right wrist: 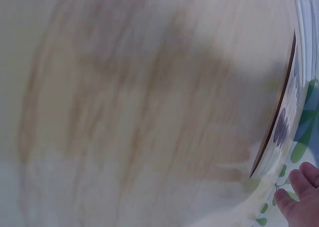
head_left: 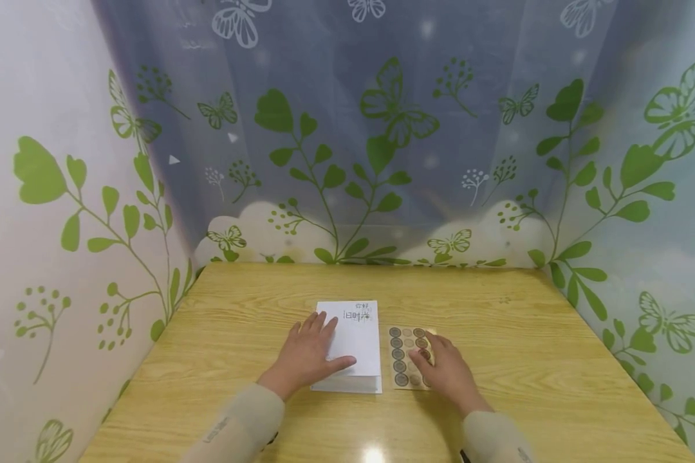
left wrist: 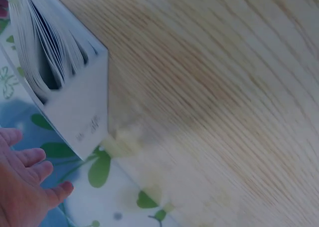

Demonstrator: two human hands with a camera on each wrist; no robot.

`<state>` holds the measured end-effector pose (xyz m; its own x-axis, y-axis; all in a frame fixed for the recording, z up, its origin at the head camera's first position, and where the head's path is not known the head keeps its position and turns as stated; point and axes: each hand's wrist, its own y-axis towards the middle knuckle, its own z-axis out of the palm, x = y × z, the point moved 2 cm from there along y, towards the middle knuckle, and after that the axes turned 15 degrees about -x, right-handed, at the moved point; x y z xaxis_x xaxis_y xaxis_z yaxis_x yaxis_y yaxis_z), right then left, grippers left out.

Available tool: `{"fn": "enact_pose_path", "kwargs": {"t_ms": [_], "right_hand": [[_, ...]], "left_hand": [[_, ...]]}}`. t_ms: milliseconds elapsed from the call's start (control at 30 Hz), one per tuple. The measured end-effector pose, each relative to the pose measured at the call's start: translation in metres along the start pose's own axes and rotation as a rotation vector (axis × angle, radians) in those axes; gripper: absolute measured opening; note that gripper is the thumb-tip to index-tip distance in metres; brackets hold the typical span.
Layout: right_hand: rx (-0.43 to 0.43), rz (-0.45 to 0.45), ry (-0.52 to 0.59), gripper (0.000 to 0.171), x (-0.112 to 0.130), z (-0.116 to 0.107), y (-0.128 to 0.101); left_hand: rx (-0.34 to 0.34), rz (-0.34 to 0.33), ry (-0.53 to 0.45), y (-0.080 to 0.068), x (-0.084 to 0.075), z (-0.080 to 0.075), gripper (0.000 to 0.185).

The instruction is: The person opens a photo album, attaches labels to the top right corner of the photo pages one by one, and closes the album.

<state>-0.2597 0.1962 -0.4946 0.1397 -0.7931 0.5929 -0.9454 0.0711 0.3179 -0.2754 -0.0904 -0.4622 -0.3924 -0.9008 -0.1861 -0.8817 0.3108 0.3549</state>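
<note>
A thick white book lies on the wooden table, handwritten characters at the top of its cover. My left hand is over the book's left side with fingers spread; in the left wrist view the left hand shows straight fingers, and the book has loosely fanned pages. Just right of the book is a tan sheet with rows of dark and pale round stickers. Over its right edge is my right hand, thumb and fingers apart. The right wrist view shows the sheet edge-on, near the right hand.
The wood-grain table reaches back to a curtain printed with green leaves and butterflies. Similar printed cloth hangs on the left side and the right side.
</note>
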Motion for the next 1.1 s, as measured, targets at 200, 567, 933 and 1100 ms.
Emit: {"fn": "enact_pose_path", "kwargs": {"t_ms": [200,567,933,1100], "right_hand": [[-0.017,0.018,0.100,0.058,0.010,0.005,-0.005],[0.024,0.028,0.142,0.056,0.023,0.014,-0.016],[-0.002,-0.036,0.129,0.048,0.033,0.024,-0.022],[0.004,-0.047,0.131,0.047,0.039,0.026,-0.022]], "left_hand": [[0.008,0.055,0.015,0.000,-0.017,0.002,0.096],[-0.023,0.163,0.023,-0.003,-0.045,0.006,0.087],[-0.120,0.287,0.165,-0.007,-0.055,0.014,0.058],[-0.143,0.313,0.200,-0.009,-0.055,0.012,0.052]]}}
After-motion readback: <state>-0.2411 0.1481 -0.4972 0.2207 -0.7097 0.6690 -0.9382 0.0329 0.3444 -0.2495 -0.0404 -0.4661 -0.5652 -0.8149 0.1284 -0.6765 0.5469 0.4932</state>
